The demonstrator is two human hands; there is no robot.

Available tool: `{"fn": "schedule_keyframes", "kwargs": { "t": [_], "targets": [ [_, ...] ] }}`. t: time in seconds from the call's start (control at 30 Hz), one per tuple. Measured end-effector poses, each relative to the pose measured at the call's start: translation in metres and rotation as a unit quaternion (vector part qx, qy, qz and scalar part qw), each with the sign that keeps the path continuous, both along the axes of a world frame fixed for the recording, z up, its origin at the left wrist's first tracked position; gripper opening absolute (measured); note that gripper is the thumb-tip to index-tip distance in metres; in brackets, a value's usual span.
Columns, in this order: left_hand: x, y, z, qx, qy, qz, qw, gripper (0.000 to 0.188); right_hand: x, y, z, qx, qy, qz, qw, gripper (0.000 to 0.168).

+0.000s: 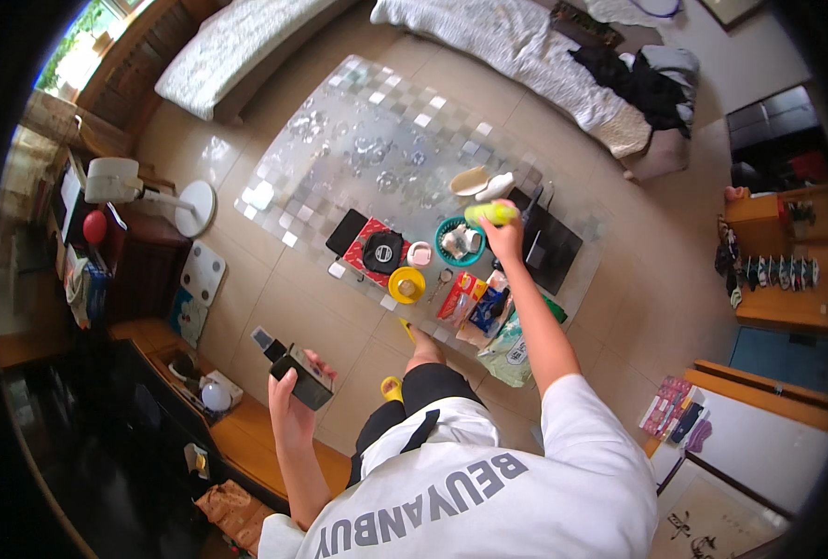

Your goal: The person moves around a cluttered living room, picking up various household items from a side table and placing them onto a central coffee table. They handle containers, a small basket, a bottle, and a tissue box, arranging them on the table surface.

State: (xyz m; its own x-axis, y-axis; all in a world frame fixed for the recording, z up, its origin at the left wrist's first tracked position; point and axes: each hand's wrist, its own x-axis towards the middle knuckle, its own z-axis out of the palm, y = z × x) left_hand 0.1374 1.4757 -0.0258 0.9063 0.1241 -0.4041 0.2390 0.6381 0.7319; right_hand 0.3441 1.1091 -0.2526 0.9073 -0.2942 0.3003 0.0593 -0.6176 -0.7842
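My left hand (294, 409) is out to the left of the table, closed around a dark rectangular bottle (303, 379) with a clear cap at its tip. Over the glass-topped table, my right hand (505, 234) grips a yellow-green item (487, 212), blurred, perhaps a bottle. Just left of that hand stands a teal plastic basket (445, 256) with white items (460, 241) in it. Beyond the hand lie a beige oval item (469, 182) and a white one (499, 186). A black flat panel (557, 255) lies to its right, partly covered by the arm.
Nearer me on the patterned table (358, 154) are a yellow bowl (394, 292), pink-and-white cup (419, 254), black round case (383, 251), red box (354, 253), wristwatch (444, 277) and several packets (487, 307). A white fan (194, 208) stands left; a covered sofa (491, 63) lies beyond.
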Motion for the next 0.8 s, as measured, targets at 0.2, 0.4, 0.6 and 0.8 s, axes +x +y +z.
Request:
{"fn": "schedule_keyframes", "kwargs": {
  "t": [0.2, 0.4, 0.6, 0.8],
  "targets": [
    [0.069, -0.026, -0.034, 0.046, 0.026, 0.015, 0.998, 0.036, 0.098, 0.063, -0.086, -0.023, 0.130, 0.057, 0.990, 0.036],
    [0.088, -0.040, -0.069, 0.088, 0.109, 0.030, 0.990, 0.044, 0.128, 0.112, -0.153, -0.060, 0.234, 0.113, 0.964, 0.034],
    [0.108, -0.040, -0.091, 0.163, 0.100, -0.023, 0.981, 0.048, 0.127, 0.120, -0.191, -0.067, 0.286, 0.173, 0.940, 0.056],
    [0.130, -0.055, -0.086, 0.264, 0.104, -0.083, 0.955, 0.049, 0.098, 0.096, -0.126, -0.025, 0.121, 0.144, 0.982, 0.074]
  ]
}}
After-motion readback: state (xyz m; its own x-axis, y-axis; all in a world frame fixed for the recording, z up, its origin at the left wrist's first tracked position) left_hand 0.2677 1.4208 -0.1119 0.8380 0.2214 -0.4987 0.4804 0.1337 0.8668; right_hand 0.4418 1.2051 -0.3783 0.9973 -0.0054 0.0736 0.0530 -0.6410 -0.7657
